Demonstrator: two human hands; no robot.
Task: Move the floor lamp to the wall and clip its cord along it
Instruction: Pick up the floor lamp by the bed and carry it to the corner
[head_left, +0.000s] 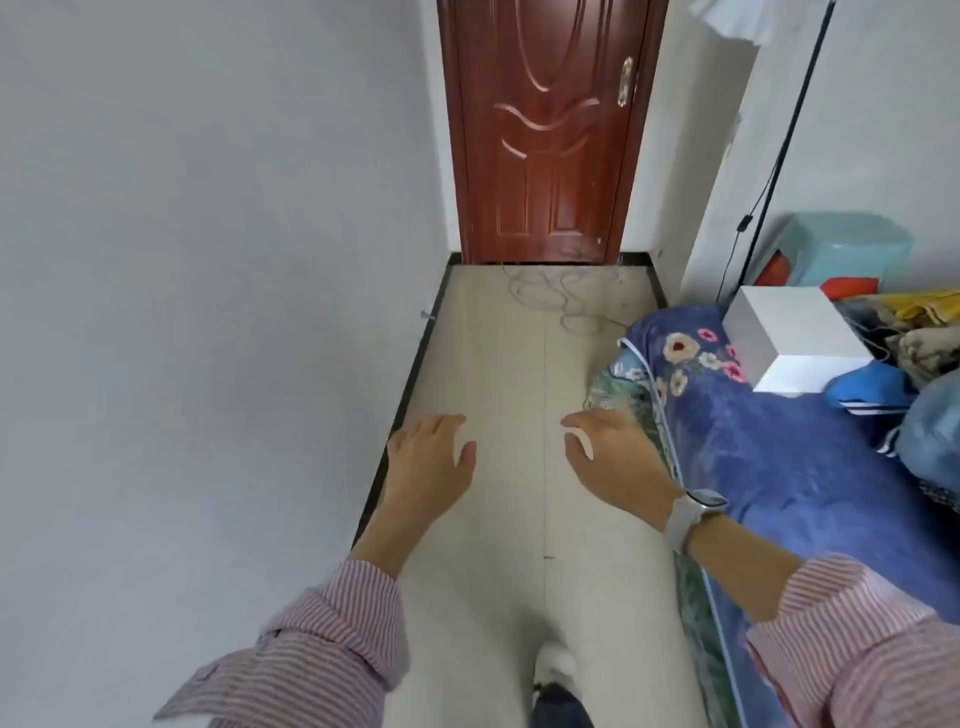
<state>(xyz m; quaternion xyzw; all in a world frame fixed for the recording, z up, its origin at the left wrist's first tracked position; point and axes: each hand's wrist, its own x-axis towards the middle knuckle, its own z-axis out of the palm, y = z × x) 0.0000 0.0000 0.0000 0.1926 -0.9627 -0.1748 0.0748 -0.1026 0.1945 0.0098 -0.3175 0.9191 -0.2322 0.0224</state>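
The floor lamp's thin black pole (789, 130) rises at the far right, behind the bed, with a white shade (727, 21) at the top edge. A black cord with an inline switch (744, 223) hangs beside the pole. My left hand (431, 462) and my right hand (613, 457) are held out over the floor, palms down, fingers apart, holding nothing. Both are far from the lamp. A grey watch is on my right wrist.
A white wall (208, 260) with a black baseboard runs along the left. A red-brown door (545, 130) closes the corridor ahead, with a coiled pale cable (561, 296) on the tile floor before it. A bed with a blue floral cover (753, 441), a white box (789, 338) and clothes fills the right.
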